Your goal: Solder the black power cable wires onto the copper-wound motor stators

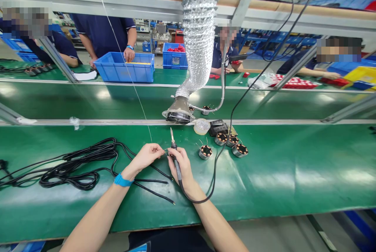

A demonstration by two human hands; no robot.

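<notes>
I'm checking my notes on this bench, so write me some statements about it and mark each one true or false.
1. The right hand holds the soldering iron. True.
2. The blue wristband is on the right wrist. False: the blue wristband is on the wrist of the left hand.
3. The looped part of the black cables lies to the left of both hands. True.
4. The iron's tip points toward the wearer's body. False: the tip points away, toward the far side of the bench.
5. Copper-wound round parts lie to the right of the right hand. True.
</notes>
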